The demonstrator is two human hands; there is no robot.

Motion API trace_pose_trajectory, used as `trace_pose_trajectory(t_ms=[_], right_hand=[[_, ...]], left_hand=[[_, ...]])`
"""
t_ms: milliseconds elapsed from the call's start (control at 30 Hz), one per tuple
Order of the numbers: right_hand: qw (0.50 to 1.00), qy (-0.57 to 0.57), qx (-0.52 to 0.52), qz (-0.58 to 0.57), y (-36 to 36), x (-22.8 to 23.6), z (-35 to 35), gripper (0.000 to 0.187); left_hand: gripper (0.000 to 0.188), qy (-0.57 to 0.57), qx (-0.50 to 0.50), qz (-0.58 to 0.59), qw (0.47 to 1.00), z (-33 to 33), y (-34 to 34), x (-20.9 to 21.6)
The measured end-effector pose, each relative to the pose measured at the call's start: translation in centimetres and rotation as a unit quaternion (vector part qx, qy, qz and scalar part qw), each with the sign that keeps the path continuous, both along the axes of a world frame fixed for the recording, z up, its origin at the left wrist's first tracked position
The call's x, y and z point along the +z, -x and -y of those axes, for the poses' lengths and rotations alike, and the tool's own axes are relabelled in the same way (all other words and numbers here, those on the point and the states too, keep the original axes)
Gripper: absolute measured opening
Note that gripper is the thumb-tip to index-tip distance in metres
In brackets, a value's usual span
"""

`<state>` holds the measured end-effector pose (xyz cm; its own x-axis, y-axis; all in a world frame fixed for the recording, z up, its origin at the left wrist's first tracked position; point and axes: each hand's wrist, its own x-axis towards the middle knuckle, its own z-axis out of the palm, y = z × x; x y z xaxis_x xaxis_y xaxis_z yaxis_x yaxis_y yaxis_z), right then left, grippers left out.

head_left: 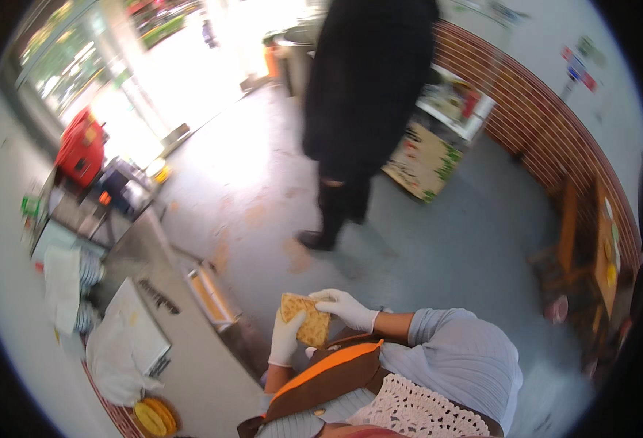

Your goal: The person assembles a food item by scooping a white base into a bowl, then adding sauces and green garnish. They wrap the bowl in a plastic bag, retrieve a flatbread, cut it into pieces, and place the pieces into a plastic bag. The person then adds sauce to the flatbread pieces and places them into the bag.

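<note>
A golden-brown piece of flatbread (312, 319), squarish and browned in spots, is held up in front of my body. My left hand (285, 339), in a white glove, wraps its left and lower side with the thumb across its face. From the right, my right hand (346, 309), also gloved in white, pinches the upper right edge between thumb and fingers. Whether the bread is folded or filled, I cannot tell.
To my left runs a grey counter (197, 365) with a white board (143, 326), a white cloth (115, 365), stacked bowls (90, 269) and round yellow things (155, 417). Ahead stands a person in black (369, 87) beside a printed cart (423, 160). A wooden table (605, 241) is at right.
</note>
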<state>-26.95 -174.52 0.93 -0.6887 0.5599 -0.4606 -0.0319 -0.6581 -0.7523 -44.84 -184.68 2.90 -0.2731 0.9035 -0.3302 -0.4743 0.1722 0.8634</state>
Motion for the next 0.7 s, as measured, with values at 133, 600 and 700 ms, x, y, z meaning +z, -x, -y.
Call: trace_pose_trajectory(t_ms=[133, 600, 700], right_hand=[[0.986, -0.040, -0.162, -0.017, -16.6, -0.4, -5.5, 0.049], [0.838, -0.106, -0.534, -0.037, -70.8, 1.7, -30.4, 0.042], [0.833, -0.114, -0.542, 0.011, -81.0, 3.2, -36.4, 0.043]], left_hand=[[0.041, -0.008, -0.189, 0.039, 0.981, -11.9, -13.7, 0.4], [0.083, -0.108, -0.435, -0.156, 0.880, -48.7, -71.2, 0.0], [0.085, -0.091, -0.496, -0.132, 0.853, -56.8, -82.0, 0.9]])
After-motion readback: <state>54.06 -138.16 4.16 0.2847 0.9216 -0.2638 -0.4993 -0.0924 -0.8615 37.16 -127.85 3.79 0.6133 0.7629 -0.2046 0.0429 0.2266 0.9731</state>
